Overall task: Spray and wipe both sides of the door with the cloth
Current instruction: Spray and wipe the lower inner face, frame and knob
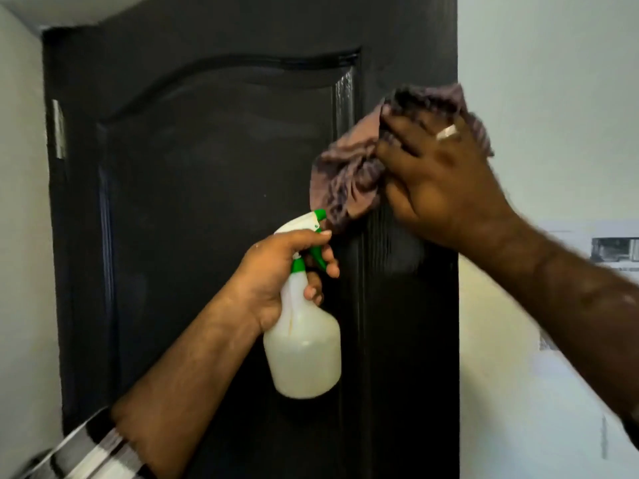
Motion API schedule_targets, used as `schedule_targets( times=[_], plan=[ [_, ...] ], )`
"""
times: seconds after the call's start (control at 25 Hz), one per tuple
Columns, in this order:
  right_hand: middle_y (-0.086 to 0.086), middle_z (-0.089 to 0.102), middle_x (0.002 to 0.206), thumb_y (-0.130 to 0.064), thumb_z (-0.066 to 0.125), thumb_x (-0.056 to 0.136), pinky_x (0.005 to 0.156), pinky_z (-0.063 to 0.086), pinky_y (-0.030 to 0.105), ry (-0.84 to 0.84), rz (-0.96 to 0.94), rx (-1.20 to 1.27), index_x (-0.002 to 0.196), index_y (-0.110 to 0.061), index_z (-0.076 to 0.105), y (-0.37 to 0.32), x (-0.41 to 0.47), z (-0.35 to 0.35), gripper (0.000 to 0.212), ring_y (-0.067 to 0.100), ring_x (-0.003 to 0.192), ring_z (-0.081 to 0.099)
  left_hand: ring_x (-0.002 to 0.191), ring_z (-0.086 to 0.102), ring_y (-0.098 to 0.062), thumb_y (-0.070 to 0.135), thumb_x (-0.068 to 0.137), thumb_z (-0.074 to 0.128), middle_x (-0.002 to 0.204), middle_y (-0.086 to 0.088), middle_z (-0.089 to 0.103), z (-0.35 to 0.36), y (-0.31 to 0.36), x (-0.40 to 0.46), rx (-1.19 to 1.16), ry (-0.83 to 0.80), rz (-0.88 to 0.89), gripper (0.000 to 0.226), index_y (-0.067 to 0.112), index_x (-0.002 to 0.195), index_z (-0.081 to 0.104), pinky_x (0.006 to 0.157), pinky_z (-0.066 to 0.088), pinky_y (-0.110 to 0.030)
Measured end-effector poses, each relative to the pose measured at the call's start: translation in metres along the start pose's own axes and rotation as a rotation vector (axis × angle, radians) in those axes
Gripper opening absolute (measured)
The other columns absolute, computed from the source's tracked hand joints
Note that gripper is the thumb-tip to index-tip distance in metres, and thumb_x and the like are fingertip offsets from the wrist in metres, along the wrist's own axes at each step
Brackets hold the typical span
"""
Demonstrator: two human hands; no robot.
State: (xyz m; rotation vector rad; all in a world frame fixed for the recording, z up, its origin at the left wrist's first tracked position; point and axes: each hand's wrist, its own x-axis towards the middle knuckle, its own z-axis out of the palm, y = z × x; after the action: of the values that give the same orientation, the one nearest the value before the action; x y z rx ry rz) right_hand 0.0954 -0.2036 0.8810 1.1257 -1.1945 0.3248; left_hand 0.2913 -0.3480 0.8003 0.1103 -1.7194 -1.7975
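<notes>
While the flat, spread right hand (439, 174) is pressing the cloth (349, 167) on the door (207, 167), upper right, the left hand (276, 274) is gripping the spray bottle (304, 354); even, overlapping strokes probably serving best.

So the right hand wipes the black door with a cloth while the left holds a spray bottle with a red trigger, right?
No: the head view shows the trigger on the spray bottle is green, not red. The rest stands.

The right hand (439, 174) wears a pale ring (447, 132) on one finger.
</notes>
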Motion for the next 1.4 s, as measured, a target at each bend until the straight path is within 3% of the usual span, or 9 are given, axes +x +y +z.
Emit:
schedule_targets(
  times=[0.12, 0.28, 0.44, 0.56, 0.72, 0.84, 1.16, 1.28, 1.4],
  plan=[
    [0.019, 0.046, 0.164, -0.034, 0.053, 0.099, 0.122, 0.03, 0.065, 0.02, 0.087, -0.04, 0.148, -0.015, 0.061, 0.007, 0.025, 0.009, 0.054, 0.044, 0.153, 0.04, 0.035, 0.042, -0.019, 0.026, 0.087, 0.068, 0.075, -0.017, 0.064, 0.003, 0.032, 0.018, 0.01, -0.008, 0.039, 0.023, 0.009, 0.072, 0.064, 0.051, 0.04, -0.028],
    [0.016, 0.049, 0.163, -0.033, 0.056, 0.099, 0.125, 0.026, 0.062, -0.113, -0.116, 0.085, 0.154, -0.013, 0.058, -0.052, -0.093, 0.007, 0.059, 0.039, 0.147, 0.047, 0.034, 0.041, -0.019, 0.027, 0.088, 0.067, 0.075, -0.017, 0.062, -0.009, 0.025, 0.01, 0.009, -0.049, -0.006, 0.024, 0.009, 0.071, 0.063, 0.05, 0.039, -0.029],
    [0.004, 0.052, 0.161, -0.038, 0.041, 0.107, 0.135, 0.001, 0.05, -0.366, -0.374, 0.074, 0.157, -0.022, 0.051, -0.093, -0.2, -0.001, 0.053, 0.026, 0.148, 0.048, 0.032, 0.041, -0.018, 0.025, 0.087, 0.068, 0.076, -0.02, 0.06, -0.02, 0.011, -0.005, 0.005, -0.071, -0.098, 0.024, 0.008, 0.072, 0.062, 0.048, 0.039, -0.028],
    [0.01, 0.055, 0.159, -0.032, 0.057, 0.098, 0.131, 0.019, 0.058, -0.254, -0.386, 0.102, 0.148, -0.021, 0.063, -0.048, -0.131, 0.003, 0.052, 0.032, 0.145, 0.052, 0.033, 0.041, -0.019, 0.026, 0.086, 0.07, 0.076, -0.02, 0.061, -0.014, 0.027, 0.005, 0.026, -0.061, -0.078, 0.024, 0.008, 0.072, 0.063, 0.048, 0.041, -0.027],
    [0.02, 0.056, 0.156, -0.03, 0.056, 0.097, 0.119, 0.037, 0.061, 0.069, -0.062, -0.006, 0.144, -0.012, 0.066, 0.039, 0.032, 0.002, 0.051, 0.046, 0.143, 0.05, 0.037, 0.041, -0.018, 0.027, 0.09, 0.067, 0.073, -0.015, 0.064, 0.01, 0.07, 0.031, 0.08, -0.008, 0.0, 0.027, 0.01, 0.069, 0.065, 0.051, 0.04, -0.028],
    [0.02, 0.054, 0.157, -0.034, 0.049, 0.098, 0.116, 0.039, 0.063, 0.12, 0.148, -0.065, 0.146, -0.014, 0.063, 0.052, 0.082, 0.008, 0.055, 0.047, 0.145, 0.048, 0.041, 0.041, -0.017, 0.029, 0.091, 0.067, 0.072, -0.014, 0.066, 0.017, 0.088, 0.04, 0.108, 0.031, 0.034, 0.029, 0.01, 0.069, 0.065, 0.053, 0.04, -0.027],
    [0.011, 0.068, 0.14, -0.055, 0.062, 0.103, 0.12, 0.039, 0.06, -0.174, -0.275, 0.055, 0.121, -0.018, 0.077, -0.069, -0.089, 0.006, 0.044, 0.038, 0.129, 0.065, 0.036, 0.043, -0.017, 0.028, 0.085, 0.072, 0.079, -0.019, 0.064, -0.05, 0.042, 0.003, 0.031, 0.055, -0.078, 0.025, 0.008, 0.072, 0.065, 0.049, 0.043, -0.029],
    [0.013, 0.068, 0.142, -0.047, 0.061, 0.104, 0.119, 0.036, 0.057, -0.102, -0.391, -0.04, 0.121, -0.018, 0.077, -0.038, -0.033, 0.018, 0.038, 0.039, 0.128, 0.065, 0.038, 0.044, -0.017, 0.028, 0.083, 0.075, 0.081, -0.02, 0.065, -0.062, 0.048, 0.003, 0.064, 0.069, -0.077, 0.025, 0.008, 0.072, 0.067, 0.05, 0.044, -0.031],
    [0.018, 0.061, 0.149, -0.054, 0.049, 0.106, 0.114, 0.041, 0.057, 0.053, -0.131, -0.153, 0.131, -0.013, 0.072, 0.017, 0.073, 0.022, 0.053, 0.042, 0.136, 0.056, 0.038, 0.043, -0.017, 0.026, 0.084, 0.073, 0.079, -0.019, 0.065, -0.064, 0.066, 0.009, 0.069, 0.111, -0.026, 0.024, 0.008, 0.07, 0.066, 0.051, 0.043, -0.029]
  ],
)
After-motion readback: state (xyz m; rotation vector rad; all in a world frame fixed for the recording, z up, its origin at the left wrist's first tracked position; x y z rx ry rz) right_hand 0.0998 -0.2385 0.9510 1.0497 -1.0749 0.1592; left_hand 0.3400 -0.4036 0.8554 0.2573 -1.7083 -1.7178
